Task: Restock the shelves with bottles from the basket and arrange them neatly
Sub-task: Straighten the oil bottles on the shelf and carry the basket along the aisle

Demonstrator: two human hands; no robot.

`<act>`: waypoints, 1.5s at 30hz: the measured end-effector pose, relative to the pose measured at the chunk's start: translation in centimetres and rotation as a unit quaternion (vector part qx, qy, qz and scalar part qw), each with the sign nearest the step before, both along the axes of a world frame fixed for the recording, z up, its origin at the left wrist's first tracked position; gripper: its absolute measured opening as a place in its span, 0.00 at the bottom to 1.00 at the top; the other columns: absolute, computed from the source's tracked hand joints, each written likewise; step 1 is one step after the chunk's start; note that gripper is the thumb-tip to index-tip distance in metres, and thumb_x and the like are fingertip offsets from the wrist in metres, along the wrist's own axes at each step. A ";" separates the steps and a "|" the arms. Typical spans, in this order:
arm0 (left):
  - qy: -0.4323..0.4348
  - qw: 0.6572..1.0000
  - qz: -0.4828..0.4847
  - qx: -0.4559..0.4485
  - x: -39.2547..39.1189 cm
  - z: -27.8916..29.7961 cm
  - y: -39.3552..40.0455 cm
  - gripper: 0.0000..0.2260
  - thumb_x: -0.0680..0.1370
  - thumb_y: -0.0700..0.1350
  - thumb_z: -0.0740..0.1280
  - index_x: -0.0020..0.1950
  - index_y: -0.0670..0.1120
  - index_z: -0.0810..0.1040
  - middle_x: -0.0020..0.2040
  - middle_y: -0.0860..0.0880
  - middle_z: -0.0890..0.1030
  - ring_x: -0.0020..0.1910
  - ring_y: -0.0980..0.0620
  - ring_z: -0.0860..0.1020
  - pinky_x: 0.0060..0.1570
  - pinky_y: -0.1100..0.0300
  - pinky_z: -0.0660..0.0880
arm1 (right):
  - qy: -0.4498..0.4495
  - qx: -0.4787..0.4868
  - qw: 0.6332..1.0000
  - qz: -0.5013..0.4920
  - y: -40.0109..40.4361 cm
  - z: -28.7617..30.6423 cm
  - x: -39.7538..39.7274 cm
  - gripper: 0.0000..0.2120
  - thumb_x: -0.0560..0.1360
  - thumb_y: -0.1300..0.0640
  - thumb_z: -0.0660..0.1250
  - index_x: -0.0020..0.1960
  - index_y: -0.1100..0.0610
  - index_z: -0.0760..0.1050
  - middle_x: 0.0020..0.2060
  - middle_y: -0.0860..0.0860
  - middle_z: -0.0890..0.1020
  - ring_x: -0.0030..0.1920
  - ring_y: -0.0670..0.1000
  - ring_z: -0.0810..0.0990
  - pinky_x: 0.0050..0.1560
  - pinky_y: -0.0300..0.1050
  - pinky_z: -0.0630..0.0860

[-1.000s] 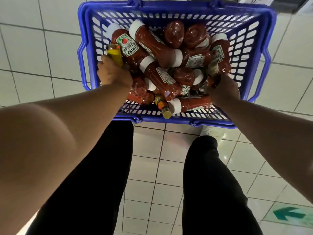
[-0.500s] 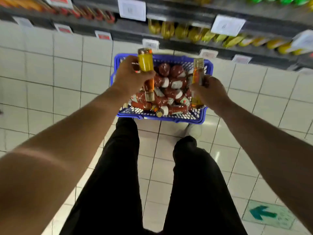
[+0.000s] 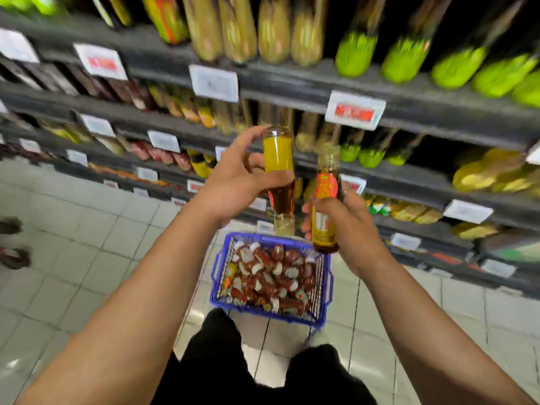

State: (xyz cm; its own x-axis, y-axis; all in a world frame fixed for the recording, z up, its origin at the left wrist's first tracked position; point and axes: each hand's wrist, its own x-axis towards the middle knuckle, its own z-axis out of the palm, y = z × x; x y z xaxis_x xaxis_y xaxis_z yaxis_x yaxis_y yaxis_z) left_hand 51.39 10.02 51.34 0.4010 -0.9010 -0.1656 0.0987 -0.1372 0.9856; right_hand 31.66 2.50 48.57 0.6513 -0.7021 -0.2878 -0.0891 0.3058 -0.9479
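The left hand (image 3: pixel 233 182) has its grip wrapped around a slim glass bottle (image 3: pixel 279 171) held upside down, thumb and fingers across its middle; the upturned base end shows yellow, the lower half dark amber, and the pale cap points down. The right hand (image 3: pixel 340 220) clasps a second, upright bottle (image 3: pixel 324 206) of amber liquid with a red-orange label and a clear neck; its fingers cover the lower label. The two bottles are just beside each other, in front of the dark shelves (image 3: pixel 292 83). Below them on the glossy tiled floor (image 3: pixel 87 244) sits a blue plastic lattice basket (image 3: pixel 327 287), heaped with red ketchup bottles (image 3: pixel 271 276) with white caps lying every way. Shelf goods are smeared by motion blur: yellow and green shapes, white price tags (image 3: pixel 214 82) unreadable. At the left edge, blurred dark footwear (image 3: pixel 13 244) is cut off.
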 end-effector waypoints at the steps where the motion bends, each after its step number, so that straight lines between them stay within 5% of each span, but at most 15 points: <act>1: -0.009 1.000 -0.007 -0.020 0.5 2.2 0.2 0.36 0.65 0.45 0.80 0.70 0.56 0.72 0.42 0.50 0.85 0.39 0.53 0.81 0.48 0.56 0.80 | -0.016 -0.013 1.000 0.004 0.0 2.1 0.4 0.07 0.66 0.47 0.70 0.43 0.45 0.79 0.41 0.54 0.84 0.35 0.55 0.83 0.36 0.52 0.79; 11: -0.017 0.985 0.033 -0.171 6.3 19.2 0.2 0.31 0.63 0.46 0.81 0.63 0.56 0.73 0.43 0.47 0.85 0.40 0.50 0.84 0.37 0.56 0.80 | -0.106 -0.142 0.984 -0.002 -0.7 20.2 5.4 0.15 0.68 0.43 0.72 0.44 0.55 0.80 0.34 0.62 0.82 0.31 0.57 0.78 0.32 0.47 0.76; 21: 0.015 0.945 -0.015 -0.326 12.6 31.1 -2.3 0.28 0.63 0.42 0.82 0.60 0.51 0.77 0.44 0.50 0.80 0.42 0.50 0.82 0.41 0.53 0.81 | -0.172 -0.222 0.953 -0.109 -1.4 33.1 11.4 0.17 0.64 0.44 0.79 0.44 0.53 0.79 0.38 0.62 0.83 0.34 0.55 0.80 0.34 0.48 0.78; 28: -0.012 0.914 -0.030 -0.405 18.0 38.4 -3.0 0.25 0.62 0.46 0.83 0.55 0.53 0.79 0.44 0.48 0.80 0.44 0.47 0.82 0.45 0.48 0.82 | -0.241 -0.324 0.898 -0.176 -1.0 41.3 16.7 0.24 0.56 0.39 0.84 0.43 0.51 0.80 0.34 0.60 0.84 0.32 0.60 0.83 0.31 0.47 0.77; 34: -0.144 0.925 -0.070 -0.345 23.8 44.0 -0.9 0.16 0.62 0.50 0.80 0.48 0.51 0.85 0.44 0.48 0.85 0.42 0.50 0.83 0.38 0.60 0.79 | -0.270 -0.375 0.868 -0.184 -2.4 48.9 21.9 0.14 0.59 0.49 0.82 0.40 0.50 0.80 0.33 0.54 0.81 0.30 0.52 0.80 0.33 0.46 0.77; 40: -0.244 0.922 -0.138 -0.267 23.5 48.1 0.6 0.15 0.70 0.47 0.79 0.54 0.43 0.84 0.42 0.44 0.83 0.39 0.48 0.80 0.38 0.55 0.76 | -0.234 -0.400 0.875 -0.140 -2.9 55.3 25.6 0.14 0.65 0.57 0.80 0.47 0.57 0.79 0.31 0.53 0.82 0.29 0.51 0.80 0.27 0.44 0.76; 45: -0.272 0.927 -0.099 -0.237 22.3 49.0 1.8 0.10 0.77 0.43 0.73 0.58 0.44 0.83 0.45 0.49 0.86 0.41 0.51 0.84 0.35 0.58 0.79 | -0.216 -0.403 0.884 -0.102 -2.9 57.1 26.7 0.15 0.70 0.56 0.79 0.50 0.63 0.80 0.39 0.59 0.84 0.38 0.58 0.84 0.39 0.52 0.83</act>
